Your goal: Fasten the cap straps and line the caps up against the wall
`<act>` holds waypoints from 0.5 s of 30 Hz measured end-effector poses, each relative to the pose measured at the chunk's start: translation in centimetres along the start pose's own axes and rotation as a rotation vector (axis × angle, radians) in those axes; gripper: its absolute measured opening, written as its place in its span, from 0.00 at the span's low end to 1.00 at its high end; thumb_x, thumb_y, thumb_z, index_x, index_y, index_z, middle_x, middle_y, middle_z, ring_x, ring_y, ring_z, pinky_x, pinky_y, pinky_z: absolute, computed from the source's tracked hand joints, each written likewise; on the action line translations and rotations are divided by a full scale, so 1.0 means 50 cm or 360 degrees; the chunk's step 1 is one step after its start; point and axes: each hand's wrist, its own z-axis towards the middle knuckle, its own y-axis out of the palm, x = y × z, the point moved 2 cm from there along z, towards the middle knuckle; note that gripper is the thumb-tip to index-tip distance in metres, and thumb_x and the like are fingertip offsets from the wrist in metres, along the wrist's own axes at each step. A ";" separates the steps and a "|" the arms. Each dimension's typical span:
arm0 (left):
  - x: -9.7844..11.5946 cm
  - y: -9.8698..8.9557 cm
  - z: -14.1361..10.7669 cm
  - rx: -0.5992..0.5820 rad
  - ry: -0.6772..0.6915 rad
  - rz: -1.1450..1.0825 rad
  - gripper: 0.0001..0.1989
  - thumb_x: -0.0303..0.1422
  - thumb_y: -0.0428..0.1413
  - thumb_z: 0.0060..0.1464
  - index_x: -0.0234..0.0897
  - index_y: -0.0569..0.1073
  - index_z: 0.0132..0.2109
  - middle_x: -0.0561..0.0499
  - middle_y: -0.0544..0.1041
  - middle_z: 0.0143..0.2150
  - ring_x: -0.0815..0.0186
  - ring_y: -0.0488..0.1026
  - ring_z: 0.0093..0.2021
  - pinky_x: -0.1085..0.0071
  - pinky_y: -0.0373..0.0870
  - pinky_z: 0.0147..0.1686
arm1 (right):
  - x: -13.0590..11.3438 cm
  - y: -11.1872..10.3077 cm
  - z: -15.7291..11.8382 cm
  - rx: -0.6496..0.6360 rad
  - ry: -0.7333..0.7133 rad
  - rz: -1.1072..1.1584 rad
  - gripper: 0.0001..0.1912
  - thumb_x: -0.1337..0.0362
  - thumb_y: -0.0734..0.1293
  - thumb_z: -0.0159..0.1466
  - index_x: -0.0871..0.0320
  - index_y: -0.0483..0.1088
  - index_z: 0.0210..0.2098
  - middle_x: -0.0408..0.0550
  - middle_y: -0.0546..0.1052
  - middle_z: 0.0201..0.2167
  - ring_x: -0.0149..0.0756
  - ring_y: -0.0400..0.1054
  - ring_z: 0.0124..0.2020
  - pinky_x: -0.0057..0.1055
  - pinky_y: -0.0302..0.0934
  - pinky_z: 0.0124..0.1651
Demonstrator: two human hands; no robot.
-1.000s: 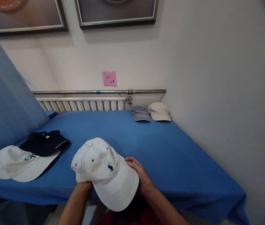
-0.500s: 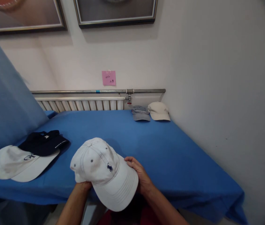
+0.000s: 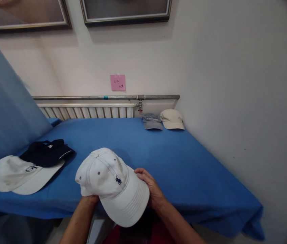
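A white baseball cap (image 3: 108,176) with a small dark blue horse-and-rider emblem is held over the front edge of the blue-covered table, its brim tilted down to the right. My right hand (image 3: 152,188) grips the brim's right edge, fingers on the side and top. Under the crown's left rear edge, my left hand (image 3: 91,200) supports the cap; its fingers are hidden inside or beneath it. To the left lie a white lettered cap (image 3: 11,174) and a black cap (image 3: 48,154) overlapping it.
A grey cap (image 3: 152,121) and a beige cap (image 3: 172,119) sit side by side at the table's far right. The blue cloth (image 3: 184,162) hangs over the front edge. A blue curtain (image 3: 6,95) is at left; a radiator (image 3: 95,112) and pipe (image 3: 82,98) run behind.
Almost nothing differs. The whole view has shifted slightly, and both hands keep the white cap in nearly the same pose.
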 end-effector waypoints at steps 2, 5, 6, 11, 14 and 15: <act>0.000 -0.004 0.004 -0.0042 -0.0012 -0.0004 0.22 0.39 0.41 0.63 0.42 0.77 0.49 0.49 0.82 0.32 0.63 0.79 0.30 0.70 0.76 0.36 | -0.001 0.001 -0.001 -0.0009 0.0005 0.0004 0.13 0.62 0.74 0.43 0.55 0.72 0.28 0.39 0.72 0.23 0.30 0.63 0.25 0.28 0.54 0.30; 0.002 -0.014 0.015 -0.0110 -0.0032 -0.0021 0.23 0.39 0.39 0.64 0.43 0.77 0.48 0.49 0.82 0.31 0.63 0.79 0.30 0.70 0.76 0.34 | -0.002 0.002 -0.003 -0.0010 -0.0001 0.0001 0.12 0.62 0.74 0.44 0.55 0.72 0.28 0.38 0.71 0.22 0.29 0.62 0.24 0.28 0.53 0.30; 0.002 -0.019 0.020 -0.0136 -0.0040 -0.0027 0.23 0.39 0.38 0.64 0.43 0.78 0.47 0.49 0.82 0.31 0.64 0.79 0.30 0.71 0.76 0.34 | -0.002 0.002 -0.003 -0.0010 -0.0001 0.0001 0.12 0.62 0.74 0.44 0.55 0.72 0.28 0.38 0.71 0.22 0.29 0.62 0.24 0.28 0.53 0.30; 0.006 -0.047 0.048 -0.0368 -0.0082 -0.0050 0.22 0.39 0.40 0.63 0.45 0.78 0.46 0.50 0.82 0.31 0.64 0.80 0.33 0.70 0.76 0.41 | -0.002 0.003 -0.003 -0.0005 -0.0003 -0.0007 0.12 0.62 0.74 0.43 0.55 0.72 0.28 0.38 0.71 0.23 0.29 0.62 0.25 0.28 0.54 0.30; 0.008 -0.061 0.060 -0.0584 -0.0111 -0.0068 0.20 0.38 0.42 0.62 0.44 0.79 0.44 0.50 0.83 0.33 0.63 0.80 0.37 0.68 0.74 0.46 | -0.002 0.003 -0.004 0.0001 0.0001 -0.0015 0.12 0.61 0.74 0.43 0.55 0.71 0.28 0.38 0.71 0.23 0.29 0.62 0.25 0.28 0.54 0.30; 0.009 -0.064 0.063 -0.0656 -0.0125 -0.0071 0.20 0.38 0.43 0.61 0.44 0.80 0.42 0.50 0.83 0.33 0.63 0.80 0.38 0.68 0.73 0.46 | -0.002 0.004 -0.004 0.0005 0.0001 -0.0016 0.13 0.62 0.74 0.43 0.55 0.71 0.28 0.38 0.71 0.23 0.29 0.63 0.25 0.28 0.54 0.30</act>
